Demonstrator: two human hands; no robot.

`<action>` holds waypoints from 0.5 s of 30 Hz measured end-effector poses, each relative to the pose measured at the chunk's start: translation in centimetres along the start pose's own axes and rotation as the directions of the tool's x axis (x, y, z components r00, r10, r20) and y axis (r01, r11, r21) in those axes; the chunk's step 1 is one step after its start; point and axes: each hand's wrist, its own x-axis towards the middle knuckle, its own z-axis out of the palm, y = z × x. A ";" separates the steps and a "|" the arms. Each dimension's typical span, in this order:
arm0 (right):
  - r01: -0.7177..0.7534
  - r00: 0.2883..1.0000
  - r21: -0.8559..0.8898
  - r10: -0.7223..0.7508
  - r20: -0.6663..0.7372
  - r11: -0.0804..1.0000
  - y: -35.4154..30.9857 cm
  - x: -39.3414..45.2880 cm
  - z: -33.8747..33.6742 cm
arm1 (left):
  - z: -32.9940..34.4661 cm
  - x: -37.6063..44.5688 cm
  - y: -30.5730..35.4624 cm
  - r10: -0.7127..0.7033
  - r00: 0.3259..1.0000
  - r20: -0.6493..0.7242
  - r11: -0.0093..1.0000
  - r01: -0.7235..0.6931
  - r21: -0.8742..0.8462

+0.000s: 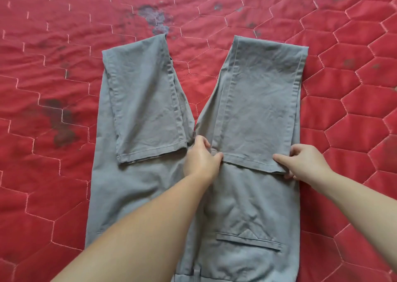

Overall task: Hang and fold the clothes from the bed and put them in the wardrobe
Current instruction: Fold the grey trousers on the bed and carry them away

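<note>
grey trousers on a red bed cover

the trousers (247, 101) in the middle of the frame are plain grey, with grey stitching along the seams. the bed cover (53, 45) all around them is bright red, sewn with pale lines in a six-sided honeycomb pattern. it has dark grey blotches at the upper middle and left.

Soft, even daylight is filling the scene, bright without glare, and it is casting only faint, narrow shadows under the forearms and along the folded edges of the grey trousers (247, 101). The wide-angle lens is bending the hexagon stitching of the red quilt (354, 99) toward the edges. Focus is holding fairly sharp in the middle, while the corners are looking slightly softer.
</note>
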 end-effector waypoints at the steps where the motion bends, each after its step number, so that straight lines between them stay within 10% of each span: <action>1: 0.014 0.998 -0.070 -0.018 -0.054 0.997 0.0 0.0 0.0 | 0.2 -0.5 -0.1 0.097 0.994 -0.057 0.992 -0.092 0.086; 5: 0.024 0.987 -0.126 -0.044 -0.156 0.992 0.2 0.1 -0.2 | 0.9 -1.8 0.0 0.556 0.829 0.066 0.718 -0.518 0.465; 15: -0.100 0.995 0.028 0.101 -0.014 0.995 1.4 -0.7 -0.9 | 1.6 -3.0 0.2 0.398 0.857 0.326 0.699 -0.514 0.497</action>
